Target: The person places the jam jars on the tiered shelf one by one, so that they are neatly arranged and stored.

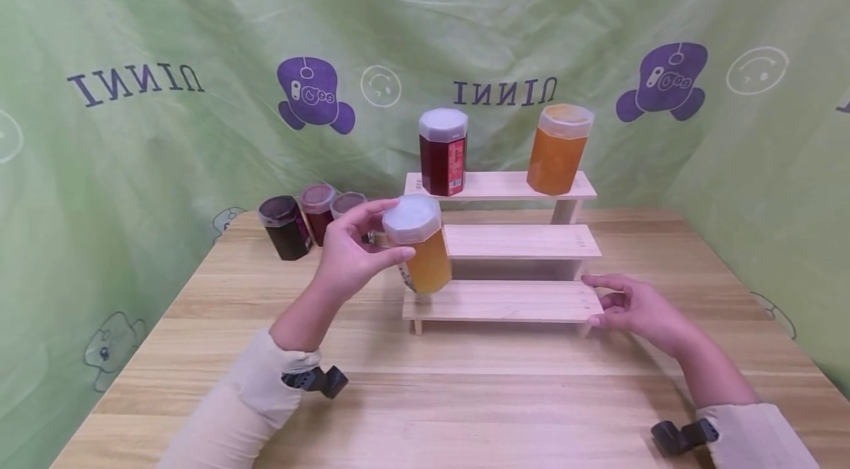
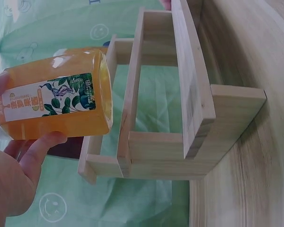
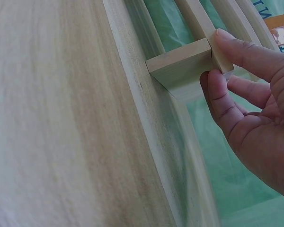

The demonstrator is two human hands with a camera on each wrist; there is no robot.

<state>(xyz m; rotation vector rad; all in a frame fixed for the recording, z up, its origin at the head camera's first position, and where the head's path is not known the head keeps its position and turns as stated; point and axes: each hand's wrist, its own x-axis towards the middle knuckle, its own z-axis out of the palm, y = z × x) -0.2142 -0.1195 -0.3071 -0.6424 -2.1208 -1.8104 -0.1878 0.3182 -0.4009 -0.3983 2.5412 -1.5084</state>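
My left hand (image 1: 352, 251) grips a jar of yellow-orange contents (image 1: 430, 262) with a whitish lid, thumb on one side and fingers on the other. The jar tilts in the air at the left end of a three-step wooden display stand (image 1: 511, 301). Its leafy printed label (image 2: 52, 98) shows in the left wrist view. At the stand's right end, my right hand (image 1: 640, 314) holds the end of the lowest step, with the thumb and curled fingers (image 3: 217, 92) on the board. On the top step are a dark red jar (image 1: 434, 167) at left and an orange jar (image 1: 558, 159) at right.
Behind my left hand, a dark jar (image 1: 285, 229) and two reddish jars (image 1: 317, 214) stand on the wooden table (image 1: 465, 395), partly hidden. A green printed curtain (image 1: 425, 19) hangs behind and at both sides.
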